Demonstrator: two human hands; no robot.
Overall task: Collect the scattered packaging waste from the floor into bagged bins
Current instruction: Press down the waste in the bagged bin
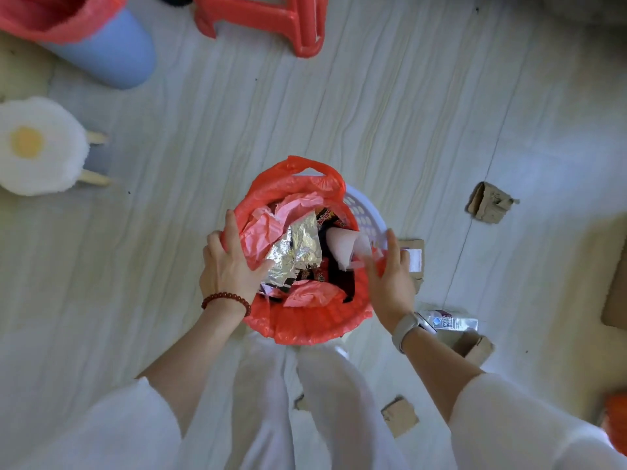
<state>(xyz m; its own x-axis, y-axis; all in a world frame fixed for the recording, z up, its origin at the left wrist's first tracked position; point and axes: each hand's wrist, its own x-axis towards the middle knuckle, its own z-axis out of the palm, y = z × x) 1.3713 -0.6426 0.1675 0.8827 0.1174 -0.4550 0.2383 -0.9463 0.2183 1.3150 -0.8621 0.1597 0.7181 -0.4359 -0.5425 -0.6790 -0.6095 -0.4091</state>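
Items, listed left to right across the floor point(390, 106).

Fried-egg plush stool point(37, 145): far left, well apart from the work. Blue bin point(108, 59) with red liner, upper left: a second bagged bin. Red plastic stool point(271, 18), top centre.

Left hand point(230, 262): fingers curled over the left rim of the red bag point(298, 327), gripping the plastic, thumb toward the foil wrapper point(298, 252).

White basket bin point(364, 212): centre, lined with the red bag, which has slipped off the far-right rim. Contents: foil wrapper, pink tissue, dark printed snack packet, white paper.

Right hand point(393, 276): fingers fairly straight on the right rim; whether it pinches the bag edge or the white paper there cannot be told.

Waste not yet collected: flat carton point(415, 256) just beside the right hand, plastic bottle point(451, 322), cardboard scraps point(488, 203) further right, more pieces near the legs.

Handling note (judgement): step in hand appears to be resettling the liner. Pull both sides outward and down evenly over the rim, covering the bare right side, without tearing the thin plastic; press the contents down to make room.
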